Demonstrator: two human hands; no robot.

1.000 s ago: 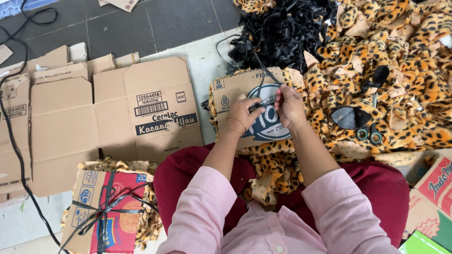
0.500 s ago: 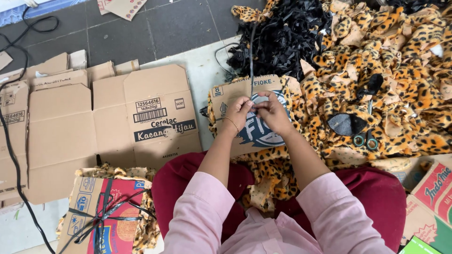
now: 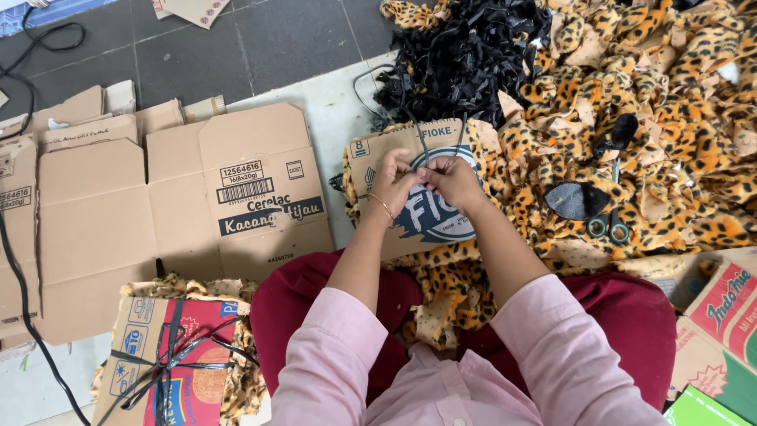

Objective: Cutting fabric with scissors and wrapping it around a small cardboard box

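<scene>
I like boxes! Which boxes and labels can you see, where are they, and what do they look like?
Flattened brown cardboard box: floor, left; white barcode label, dark band.
Brown cardboard piece with blue round logo: centre, under both hands.
Red-and-blue cardboard bundle tied with black strips: bottom left.
Red-and-white carton: right edge.
Green box corner: bottom right.

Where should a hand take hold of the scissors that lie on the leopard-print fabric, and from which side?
Grip the scissors by the two green ring handles, coming from above on the person's right. Only the rings show clearly; they lie flat on the leopard-print fabric pieces, side by side and open to the fingers. The blades seem to run up between the fabric pieces and are hard to see, so that end is a poor place to grasp.
</scene>
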